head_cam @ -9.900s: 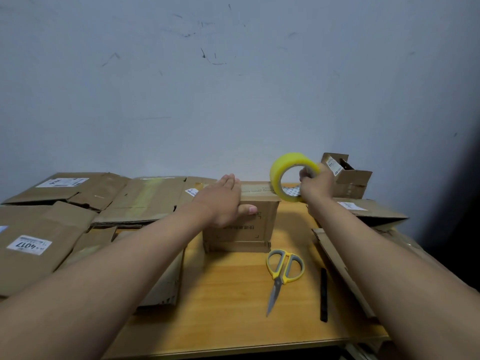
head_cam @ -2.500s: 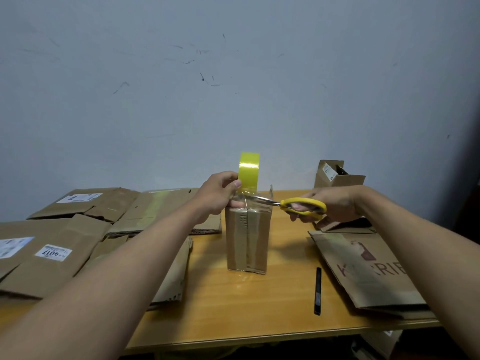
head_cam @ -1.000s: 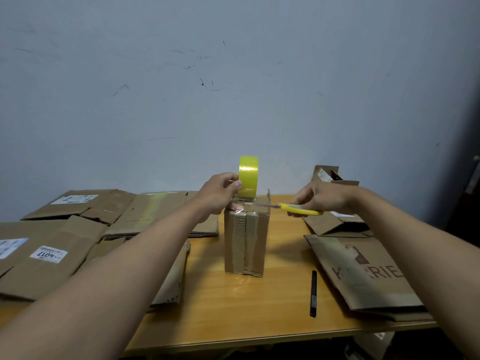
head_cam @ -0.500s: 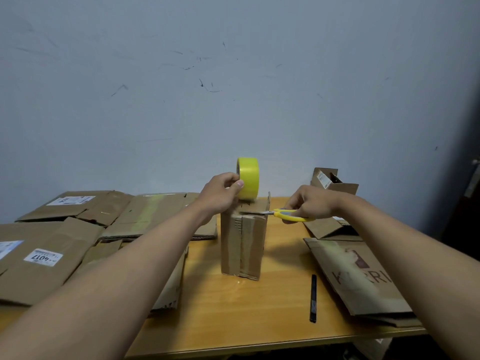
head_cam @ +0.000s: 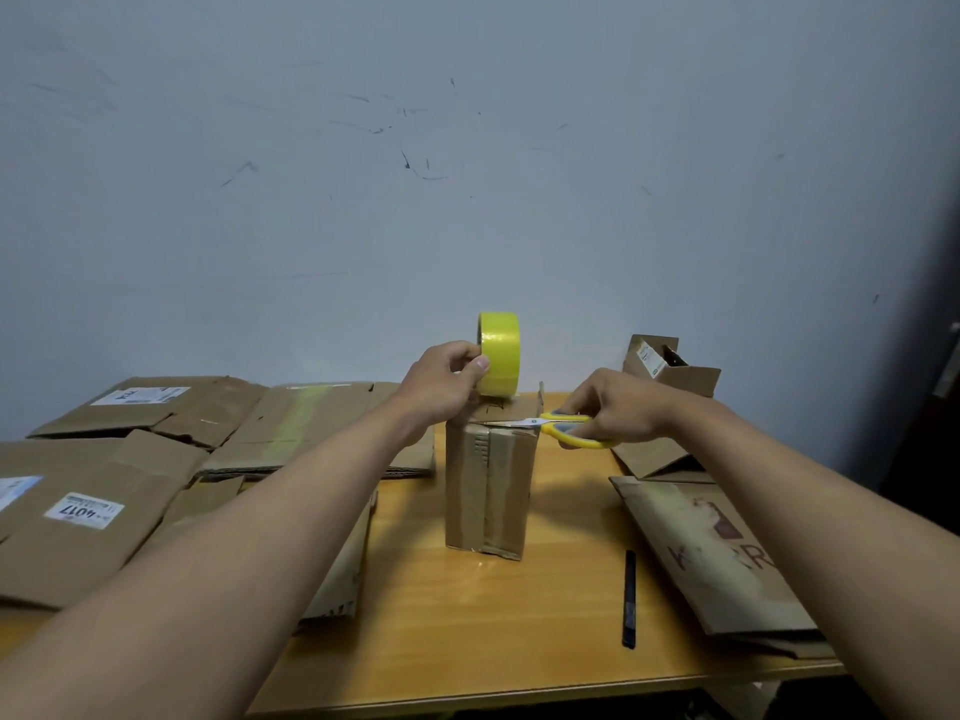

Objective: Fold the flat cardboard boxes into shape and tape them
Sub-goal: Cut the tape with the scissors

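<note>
Step in hand, by look of it: cutting tape at top of upright box (head_cam: pixel 488 491), frame centre; left hand (head_cam: pixel 441 384) grips yellow tape roll (head_cam: pixel 500 354) above box; right hand (head_cam: pixel 610 407) clenches scissors (head_cam: pixel 563 427), blades at top edge; next: snip, press end flat; label lower left reads "4017" (head_cam: pixel 83 510); flat cardboard lower right shows "K", "R" (head_cam: pixel 727 550).

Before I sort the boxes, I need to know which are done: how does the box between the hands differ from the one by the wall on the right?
The middle box stands upright with tape down its front; the right box leans, its top open. The middle box looks taller. Both are brown cardboard.
</note>
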